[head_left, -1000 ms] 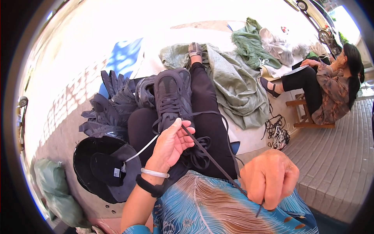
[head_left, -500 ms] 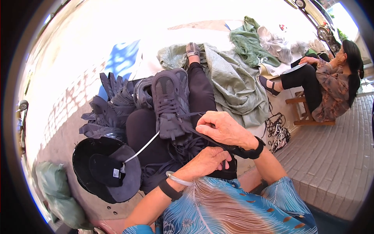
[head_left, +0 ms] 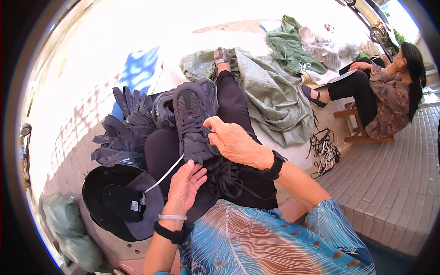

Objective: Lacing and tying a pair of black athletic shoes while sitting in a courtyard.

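A dark grey sneaker [head_left: 191,112] lies across my lap, its laced front facing up and its tongue toward me. My right hand [head_left: 233,142] is curled at the sneaker's right side, thumb and forefinger closed by the eyelets on the shoelace, mostly hidden by the fingers. Palm up, my left hand [head_left: 187,181] is open, with its fingertips beside the tongue end. Loose dark laces [head_left: 227,178] hang below the shoe over my thigh. A thin white strip [head_left: 165,175] runs from the shoe to an upturned black hat [head_left: 103,206].
Several dark sneakers [head_left: 133,123] are heaped left of my lap. A grey-green tarp [head_left: 279,101] spreads ahead, with a green mesh sack [head_left: 293,48] beyond. Tangled laces [head_left: 326,151] lie on the ground at right, near a person [head_left: 389,91] on a wooden stool [head_left: 355,123].
My hands have come apart. The right moved up and left to the sneaker's side; the left moved left and opened below the tongue. The lace stretched between shoe and hands is no longer taut.
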Tool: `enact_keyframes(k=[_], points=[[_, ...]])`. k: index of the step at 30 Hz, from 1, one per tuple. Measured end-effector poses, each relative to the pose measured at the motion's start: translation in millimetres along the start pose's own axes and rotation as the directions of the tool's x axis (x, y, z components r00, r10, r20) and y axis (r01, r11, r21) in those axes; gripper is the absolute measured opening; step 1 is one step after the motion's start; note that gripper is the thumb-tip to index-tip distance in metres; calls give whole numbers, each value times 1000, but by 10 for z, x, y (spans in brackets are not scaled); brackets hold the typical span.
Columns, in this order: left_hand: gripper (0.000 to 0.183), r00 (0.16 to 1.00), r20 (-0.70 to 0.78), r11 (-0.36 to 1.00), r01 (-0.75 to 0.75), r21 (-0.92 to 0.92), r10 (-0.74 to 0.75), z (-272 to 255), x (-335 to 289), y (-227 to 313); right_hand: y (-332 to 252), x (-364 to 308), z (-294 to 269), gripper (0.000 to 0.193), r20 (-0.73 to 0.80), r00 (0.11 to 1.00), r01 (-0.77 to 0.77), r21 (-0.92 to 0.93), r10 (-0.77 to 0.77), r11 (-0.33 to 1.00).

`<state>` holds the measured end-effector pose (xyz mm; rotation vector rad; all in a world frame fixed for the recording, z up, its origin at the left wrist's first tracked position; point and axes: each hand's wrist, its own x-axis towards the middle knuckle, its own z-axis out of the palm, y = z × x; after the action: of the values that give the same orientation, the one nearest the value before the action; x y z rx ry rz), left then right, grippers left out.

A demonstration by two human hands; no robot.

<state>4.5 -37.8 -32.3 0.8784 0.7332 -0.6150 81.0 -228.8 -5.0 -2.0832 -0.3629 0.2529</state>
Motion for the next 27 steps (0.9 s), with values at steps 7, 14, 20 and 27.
enact_keyframes(k=[7,14,20,27], points=[[43,995,23,927,-84,-365,98,131,258,-138,14,38,166,8,-75,993,68,-260,-90,963],[46,990,92,882,-53,-468,108,182,273,-83,89,103,240,9,-77,991,84,-279,-109,957],[46,992,93,872,-27,-489,83,194,344,-57,89,124,233,9,-30,996,74,-265,-85,961],[44,990,122,873,-4,-487,72,167,362,-49,89,173,247,9,-44,997,50,-295,-66,954]])
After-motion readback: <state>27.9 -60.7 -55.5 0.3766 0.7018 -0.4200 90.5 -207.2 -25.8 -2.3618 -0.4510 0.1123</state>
